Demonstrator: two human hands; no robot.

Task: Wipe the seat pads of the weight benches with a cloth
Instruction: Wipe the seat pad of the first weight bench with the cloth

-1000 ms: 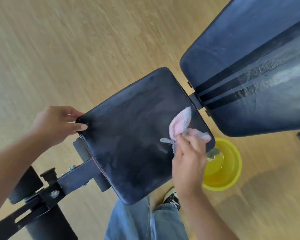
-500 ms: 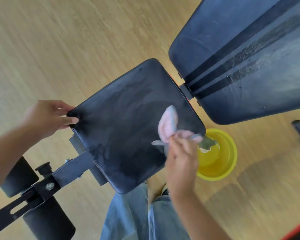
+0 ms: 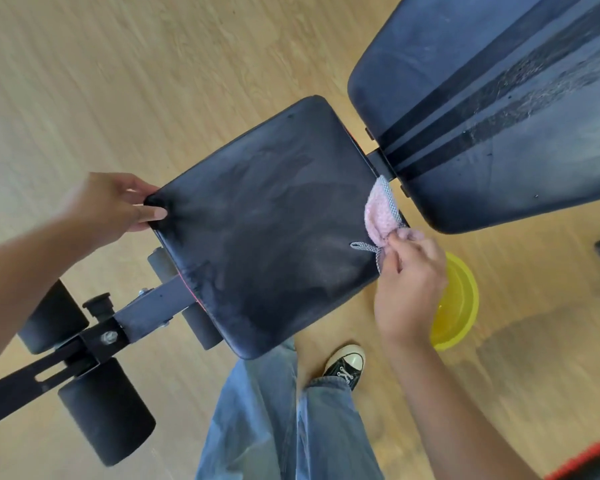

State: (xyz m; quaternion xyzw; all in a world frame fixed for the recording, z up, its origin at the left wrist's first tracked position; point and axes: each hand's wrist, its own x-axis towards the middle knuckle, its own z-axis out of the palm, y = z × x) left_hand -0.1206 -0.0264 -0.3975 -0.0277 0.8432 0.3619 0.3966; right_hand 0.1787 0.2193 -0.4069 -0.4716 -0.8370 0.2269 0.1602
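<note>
A: Your right hand (image 3: 407, 285) is pinching a small pink fluffy cloth with a grey mesh backing (image 3: 380, 216), bunched at the fingertips. The cloth sits right at the far right edge of the black padded vinyl seat pad (image 3: 257, 223), by the gap to the big dark backrest pad with black stripes (image 3: 492, 109).

B: And the left?

A: Your left hand (image 3: 115, 206) is clamped on the pad's left corner, thumb on top, fingers curled round the edge. It looks like it's steadying the pad.

B: What goes wrong from here?

A: First, only a small fold of cloth touches the vinyl. With a pinch that light you'll likely skim, not scrub, and the dull smeared patches across the middle of the pad stay.

B: Anything else?

A: The loose grey mesh tail could snag on the black metal hinge bracket (image 3: 383, 161) just beside it if you push further right. Also, the round yellow plastic basin (image 3: 459, 306) sits on the wooden floor directly below your wrist, near your black-and-white sneaker (image 3: 345, 365). Step back carelessly and you could kick it over. I can't tell how full it is.

B: The backrest?

A: Streaky, not the target here.
</note>
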